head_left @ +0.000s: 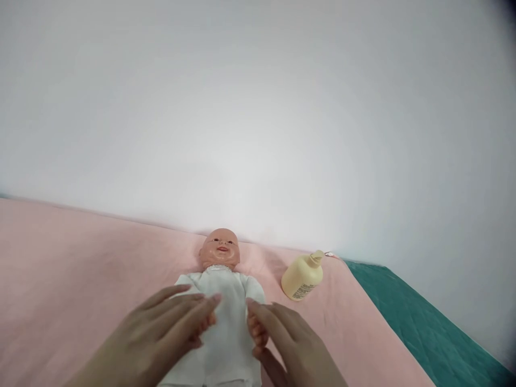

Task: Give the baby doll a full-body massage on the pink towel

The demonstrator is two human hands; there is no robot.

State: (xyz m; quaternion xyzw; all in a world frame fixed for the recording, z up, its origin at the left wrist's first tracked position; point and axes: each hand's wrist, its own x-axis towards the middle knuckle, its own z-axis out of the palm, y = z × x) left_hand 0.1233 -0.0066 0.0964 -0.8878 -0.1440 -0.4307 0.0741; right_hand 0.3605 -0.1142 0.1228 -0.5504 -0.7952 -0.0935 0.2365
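Observation:
A baby doll [222, 290] lies on its back in a white long-sleeved top, head toward the wall. My left hand [161, 328] is over the doll's arm at the left, its fingers loosely curved around the small doll hand [209, 321]. On the other side, my right hand [290, 336] has the other doll hand [257, 330] between its fingers and thumb. Parts of both doll arms are hidden behind my hands. The doll's lower body is out of view. Right of the doll, a pale yellow pump bottle [302, 277] stands close to my right hand.
A pink sheet [80, 258] covers the surface under the doll and bottle. Along the right, a green quilted cover [427, 317] shows past the sheet's edge. A plain white wall [250, 118] rises right behind the doll's head.

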